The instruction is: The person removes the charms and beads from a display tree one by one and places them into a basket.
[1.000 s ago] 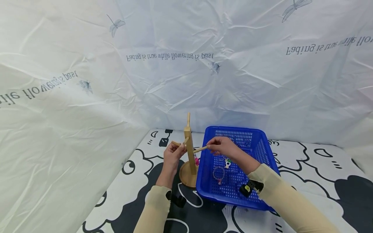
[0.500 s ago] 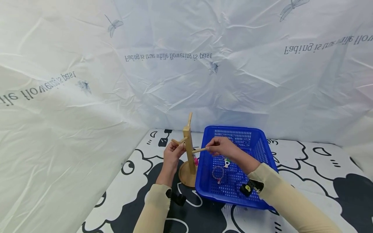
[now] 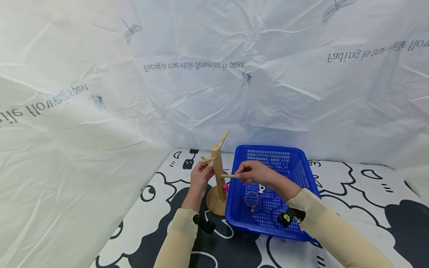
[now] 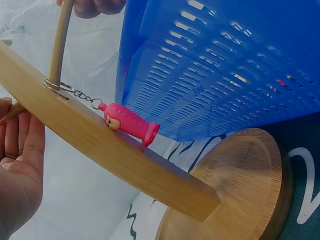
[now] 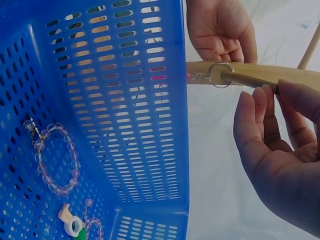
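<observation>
A wooden stand (image 3: 218, 173) with a square post, several round pegs and a round base (image 4: 240, 170) stands left of a blue basket. My right hand (image 3: 253, 172) pinches the tip of the right-hand peg (image 5: 252, 81) between thumb and fingers. On that same peg, close to the post, hangs the metal ring of a pink keychain (image 4: 127, 122), a small figure on a short chain. My left hand (image 3: 200, 176) is on the other side of the post, its thumb and fingers pinching another peg (image 4: 12, 111). The head view partly hides that grip.
The blue basket (image 3: 271, 146) holds a beaded bracelet (image 5: 75, 157), a white ring-shaped charm (image 5: 73, 226) and a second string of beads (image 5: 95, 227). Its left wall is close to the stand's base. A white printed sheet (image 3: 268, 100) rises behind the cartoon-patterned table cover (image 3: 362, 193).
The stand has turned slightly, so the top peg now slants further right and the right-hand peg points more level. Both hands have shifted a little with their pegs.
</observation>
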A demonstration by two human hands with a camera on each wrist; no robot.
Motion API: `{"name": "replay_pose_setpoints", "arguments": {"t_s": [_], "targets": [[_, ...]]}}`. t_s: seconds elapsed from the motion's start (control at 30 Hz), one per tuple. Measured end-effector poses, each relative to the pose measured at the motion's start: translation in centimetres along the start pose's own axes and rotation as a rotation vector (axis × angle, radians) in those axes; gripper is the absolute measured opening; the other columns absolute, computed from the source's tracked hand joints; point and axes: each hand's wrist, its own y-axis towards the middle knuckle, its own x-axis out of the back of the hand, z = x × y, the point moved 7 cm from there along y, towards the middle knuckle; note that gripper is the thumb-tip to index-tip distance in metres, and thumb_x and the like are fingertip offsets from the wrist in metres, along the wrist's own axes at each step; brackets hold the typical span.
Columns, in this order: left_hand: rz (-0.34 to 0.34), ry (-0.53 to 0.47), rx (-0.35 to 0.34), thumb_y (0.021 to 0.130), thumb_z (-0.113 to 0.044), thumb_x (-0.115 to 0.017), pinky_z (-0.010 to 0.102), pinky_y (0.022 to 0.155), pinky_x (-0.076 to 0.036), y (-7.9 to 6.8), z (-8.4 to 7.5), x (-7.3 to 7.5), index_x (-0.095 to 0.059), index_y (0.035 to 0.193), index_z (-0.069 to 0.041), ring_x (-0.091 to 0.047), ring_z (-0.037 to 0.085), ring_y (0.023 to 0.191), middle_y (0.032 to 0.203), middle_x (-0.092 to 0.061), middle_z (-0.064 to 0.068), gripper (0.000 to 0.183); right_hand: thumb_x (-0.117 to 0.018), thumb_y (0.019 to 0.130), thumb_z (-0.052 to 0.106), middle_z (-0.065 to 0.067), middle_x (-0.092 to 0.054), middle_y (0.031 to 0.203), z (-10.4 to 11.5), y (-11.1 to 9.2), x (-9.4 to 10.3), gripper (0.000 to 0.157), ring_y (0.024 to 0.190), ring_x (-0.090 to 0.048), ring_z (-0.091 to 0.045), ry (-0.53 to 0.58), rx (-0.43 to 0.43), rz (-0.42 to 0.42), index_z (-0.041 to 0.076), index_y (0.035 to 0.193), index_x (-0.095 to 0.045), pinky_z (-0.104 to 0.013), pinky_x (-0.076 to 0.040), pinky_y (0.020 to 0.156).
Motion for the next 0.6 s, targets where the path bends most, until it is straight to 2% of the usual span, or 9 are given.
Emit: {"name": "replay_pose_setpoints", "arguments": {"t_s": [0.17, 0.43, 0.6], "targets": [[0.005, 0.019, 0.009, 0.099, -0.007, -0.063, 0.02, 0.08, -0.06, 0.4, 0.2, -0.2, -0.06, 0.117, 0.002, -0.069, 0.007, 0.084, 0.094, -0.066, -0.003, 0.02, -0.061, 0.102, 0.011, -0.021, -0.066, 0.104, 0.5, -0.3, -0.6, 0.016, 0.092, -0.065, -0.023, -0.005, 0.022, 0.048, -0.002, 0.107, -0.067, -0.033, -0.063, 0.083], [0.008, 0.031, -0.001, 0.097, -0.004, -0.063, 0.018, 0.074, -0.06, 0.8, 0.0, -0.4, -0.064, 0.102, -0.003, -0.068, 0.005, 0.076, 0.084, -0.067, -0.006, 0.005, -0.061, 0.102, 0.014, -0.023, -0.065, 0.104, 1.0, -0.5, -1.4, 0.017, 0.095, -0.066, -0.031, -0.016, 0.036, 0.054, -0.002, 0.107, -0.066, -0.038, -0.064, 0.084], [0.022, 0.051, 0.004, 0.098, -0.003, -0.061, 0.016, 0.072, -0.059, 1.0, 0.0, -0.6, -0.064, 0.106, 0.002, -0.067, 0.003, 0.074, 0.082, -0.067, -0.008, 0.01, -0.062, 0.102, 0.013, -0.014, -0.067, 0.099, 1.1, -0.4, -2.0, 0.014, 0.092, -0.067, -0.024, 0.004, 0.034, 0.063, 0.0, 0.104, -0.066, -0.038, -0.065, 0.084]]}}
